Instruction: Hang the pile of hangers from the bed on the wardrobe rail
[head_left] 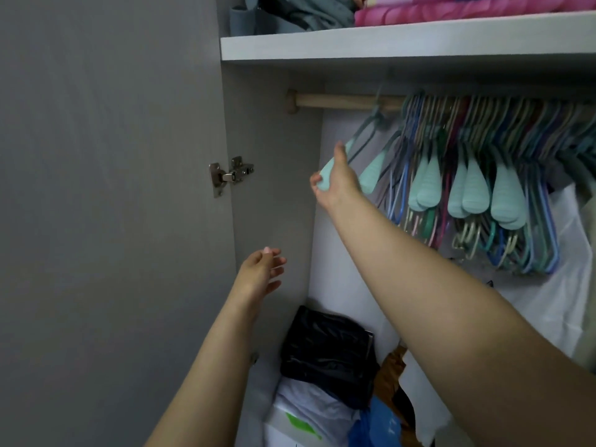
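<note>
No writing or brand could be read anywhere; a green patch on a white package (pixel 298 421) at the wardrobe floor was too blurred to make out.

The mint-green hanger (pixel 329 174) had a broad, ribbed shoulder end and a darker thin bar beneath it. Its hook, blurred, sat over the wooden wardrobe rail (pixel 342 101), on the bare left stretch of that rail. The right hand (pixel 335 180) gripped the hanger's lower shoulder end, thumb on one side and fingers curled round the other, with the arm stretched up and forward. A second mint hanger (pixel 374 171) hung just beside it to the right.

Further right the rail was packed with a dense row of hangers (pixel 477 175): more mint broad-shouldered ones in front, and thin blue, teal, pink and cream ones crowded behind and below them, all tilted to the left. White fabric (pixel 554 285) hung under that row.

The left hand (pixel 263 272) hovered lower, near the wardrobe's grey side panel (pixel 271 130), holding nothing, its fingers loosely extended and slightly spread.

A metal door hinge (pixel 230 174) sat on the side panel's edge. Above the rail, a white shelf (pixel 387 46) carried folded pink bedding (pixel 467 8) and grey-green cloth (pixel 306 12). On the wardrobe floor lay a black bag (pixel 325 346), a blue plastic bag (pixel 374 424) and something brown (pixel 392 372).
</note>
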`<control>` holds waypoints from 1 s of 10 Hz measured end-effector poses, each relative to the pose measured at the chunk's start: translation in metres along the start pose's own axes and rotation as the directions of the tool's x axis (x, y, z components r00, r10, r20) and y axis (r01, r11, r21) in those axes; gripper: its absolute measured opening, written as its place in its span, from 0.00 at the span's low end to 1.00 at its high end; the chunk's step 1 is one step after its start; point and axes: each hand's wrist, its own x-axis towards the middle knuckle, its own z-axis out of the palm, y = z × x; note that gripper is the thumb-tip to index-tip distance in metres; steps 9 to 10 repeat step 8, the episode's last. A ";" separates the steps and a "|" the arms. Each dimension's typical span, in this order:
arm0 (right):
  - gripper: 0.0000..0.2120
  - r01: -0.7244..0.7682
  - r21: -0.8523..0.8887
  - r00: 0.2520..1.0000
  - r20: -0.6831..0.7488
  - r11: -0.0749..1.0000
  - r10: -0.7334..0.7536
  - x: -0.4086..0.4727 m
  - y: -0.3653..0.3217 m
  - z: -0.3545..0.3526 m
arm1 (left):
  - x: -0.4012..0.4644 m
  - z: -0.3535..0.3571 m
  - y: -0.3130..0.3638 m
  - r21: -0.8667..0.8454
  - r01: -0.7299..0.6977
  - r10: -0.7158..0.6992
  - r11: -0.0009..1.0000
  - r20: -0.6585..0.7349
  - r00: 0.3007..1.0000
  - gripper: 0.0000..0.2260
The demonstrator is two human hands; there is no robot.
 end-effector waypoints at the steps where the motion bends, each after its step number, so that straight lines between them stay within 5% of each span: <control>1: 0.16 -0.023 -0.050 0.999 -0.038 0.998 0.021 0.016 -0.009 0.002 | 0.002 -0.012 -0.002 0.047 -0.013 0.014 0.999 -0.017 1.000 0.11; 3: 0.14 -0.097 0.057 0.992 -0.072 0.994 0.101 0.026 -0.014 -0.020 | 0.000 -0.023 -0.010 0.088 -0.011 0.014 0.996 -0.033 0.999 0.10; 6: 0.13 0.002 0.176 0.993 -0.115 0.984 0.019 0.005 -0.027 -0.054 | -0.007 -0.015 -0.017 0.151 0.016 -0.015 0.988 -0.006 1.000 0.10; 7: 0.19 -0.149 0.120 0.989 0.017 0.981 0.148 -0.013 -0.024 -0.065 | -0.010 -0.012 -0.017 0.163 0.019 -0.022 0.987 0.019 1.000 0.10; 8: 0.30 -0.404 -0.037 0.898 0.173 0.914 0.404 -0.036 -0.028 -0.080 | -0.011 -0.008 -0.019 0.167 0.018 -0.021 0.986 0.021 1.000 0.10; 10: 0.30 -0.404 -0.037 0.898 0.173 0.914 0.404 -0.036 -0.028 -0.080 | -0.011 -0.008 -0.019 0.167 0.018 -0.021 0.986 0.021 1.000 0.10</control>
